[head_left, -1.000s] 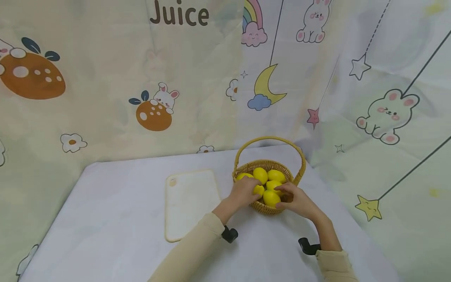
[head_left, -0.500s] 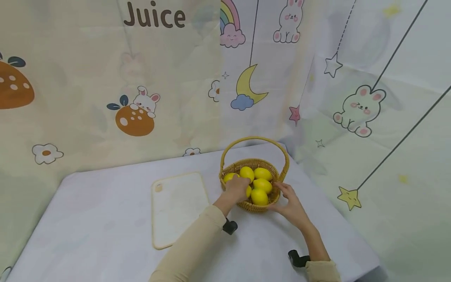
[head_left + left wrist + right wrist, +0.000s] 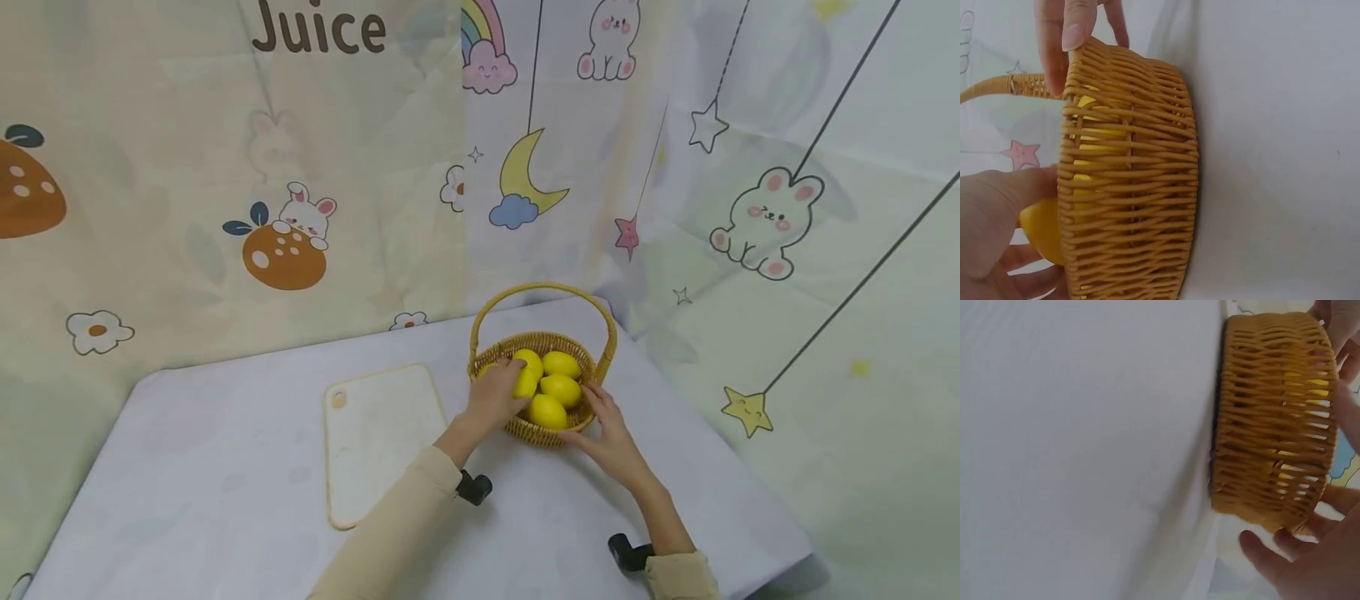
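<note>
A wicker basket [image 3: 534,433] with a tall arched handle [image 3: 543,286] holds several yellow lemons [image 3: 561,390]. My left hand [image 3: 491,398] reaches over the basket's left rim and grips one lemon [image 3: 527,382] between thumb and fingers. In the left wrist view this lemon [image 3: 1042,231] shows at the rim, partly hidden behind the weave. At the right side of the basket, my right hand [image 3: 615,446] holds the rim, thumb toward the front and fingers along the side. The right wrist view shows the fingers of that hand [image 3: 1319,562] around the end of the basket [image 3: 1272,419].
A white cutting board [image 3: 382,450] with a pale edge and a corner hole lies left of the basket. Both stand on a white-covered table [image 3: 225,483]. Printed cloth [image 3: 390,167] hangs behind. Black wrist mounts [image 3: 474,487] sit near both sleeves.
The head view has swung right. My right hand has moved from among the lemons to the basket's right rim. My left hand has taken hold of a lemon and raised it slightly.
</note>
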Available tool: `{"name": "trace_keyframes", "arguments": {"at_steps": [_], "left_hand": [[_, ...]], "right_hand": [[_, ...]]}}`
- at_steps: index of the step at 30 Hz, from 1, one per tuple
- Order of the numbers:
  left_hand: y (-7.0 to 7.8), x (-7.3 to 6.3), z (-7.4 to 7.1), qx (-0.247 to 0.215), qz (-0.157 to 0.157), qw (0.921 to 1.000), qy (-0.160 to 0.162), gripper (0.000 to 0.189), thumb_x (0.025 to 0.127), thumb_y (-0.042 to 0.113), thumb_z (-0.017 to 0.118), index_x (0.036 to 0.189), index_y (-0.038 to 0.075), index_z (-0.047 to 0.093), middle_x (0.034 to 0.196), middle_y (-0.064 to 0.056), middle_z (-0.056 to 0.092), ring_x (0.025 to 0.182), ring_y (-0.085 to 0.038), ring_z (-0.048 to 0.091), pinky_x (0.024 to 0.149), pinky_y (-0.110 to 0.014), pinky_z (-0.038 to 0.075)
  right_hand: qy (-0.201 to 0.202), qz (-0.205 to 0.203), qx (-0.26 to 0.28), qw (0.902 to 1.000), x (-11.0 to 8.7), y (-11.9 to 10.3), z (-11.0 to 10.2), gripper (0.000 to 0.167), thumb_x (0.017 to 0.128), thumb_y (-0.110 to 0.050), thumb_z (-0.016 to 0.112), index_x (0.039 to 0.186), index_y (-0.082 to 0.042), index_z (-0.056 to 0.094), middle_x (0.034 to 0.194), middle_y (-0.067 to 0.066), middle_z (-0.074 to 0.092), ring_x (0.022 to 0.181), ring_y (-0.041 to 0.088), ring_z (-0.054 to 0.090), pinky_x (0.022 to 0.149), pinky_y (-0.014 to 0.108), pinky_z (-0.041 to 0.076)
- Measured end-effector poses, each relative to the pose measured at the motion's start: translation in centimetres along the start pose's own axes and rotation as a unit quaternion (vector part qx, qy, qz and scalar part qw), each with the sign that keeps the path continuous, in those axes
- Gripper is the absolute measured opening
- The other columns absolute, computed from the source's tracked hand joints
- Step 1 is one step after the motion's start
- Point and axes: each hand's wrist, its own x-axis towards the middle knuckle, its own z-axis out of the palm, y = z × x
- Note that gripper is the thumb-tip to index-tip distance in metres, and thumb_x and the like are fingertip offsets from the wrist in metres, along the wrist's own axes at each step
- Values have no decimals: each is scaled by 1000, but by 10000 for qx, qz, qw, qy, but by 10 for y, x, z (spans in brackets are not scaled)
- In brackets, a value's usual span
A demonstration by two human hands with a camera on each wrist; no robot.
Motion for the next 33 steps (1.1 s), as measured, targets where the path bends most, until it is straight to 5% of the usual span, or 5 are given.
{"name": "trace_keyframes", "arguments": {"at_steps": [7,17,25,33], "left_hand": [[-9,-5,-7,-220,373,9975,551,59,85,33,79,136,13,56,127,-9,60,87,-22,66,67,-40,57],[-25,-27,-21,-1000,718,9868,1056,56,85,27,77,136,14,58,128,-6,58,106,-24,62,77,-42,56],[-68,-75,-43,-1640,124,9768,1372,58,82,27,79,135,15,59,125,-4,59,103,-23,61,79,-43,52],[-117,-121,-62,-1036,-347,9776,1799,57,79,25,83,131,16,62,122,-4,60,99,-23,62,74,-43,52]], "right_hand": [[29,444,-182,9988,3,-11,-3,91,88,-30,78,152,8,26,159,28,19,143,49,24,109,66,28],[-148,652,-254,9974,-2,-10,2,95,94,-40,68,155,9,15,164,24,1,149,46,5,114,65,15],[9,548,-279,9981,-5,-8,9,84,93,-38,70,151,7,28,163,23,8,147,47,11,111,68,19],[102,461,-516,9976,-6,-13,8,81,94,-38,69,150,6,32,162,25,10,146,49,14,108,70,23]]}}
